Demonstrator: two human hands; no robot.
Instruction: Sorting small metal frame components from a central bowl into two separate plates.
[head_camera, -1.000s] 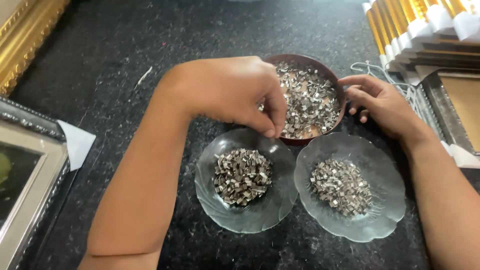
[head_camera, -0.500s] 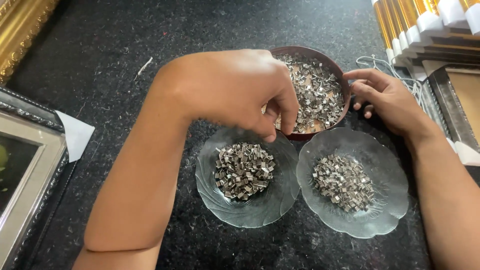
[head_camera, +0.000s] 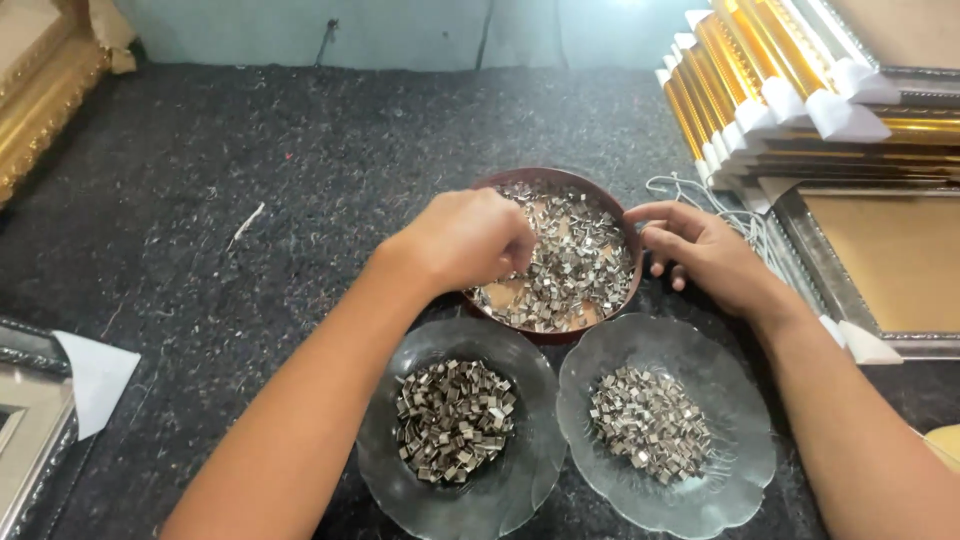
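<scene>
The small metal clips (head_camera: 560, 265) lie heaped in the brown bowl (head_camera: 628, 255), where the left hand (head_camera: 470, 240) digs with fingers curled together; whether it grips any I cannot tell. The right hand (head_camera: 700, 255), fingers loosely apart, steadies the rim at 3 o'clock. Better to pinch few pieces and keep low over the two glass dishes (head_camera: 540, 460) at 6 o'clock.

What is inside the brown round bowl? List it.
The brown bowl holds a heap of small silvery metal clips. The left hand covers its left part, so what lies beneath cannot be seen.
</scene>
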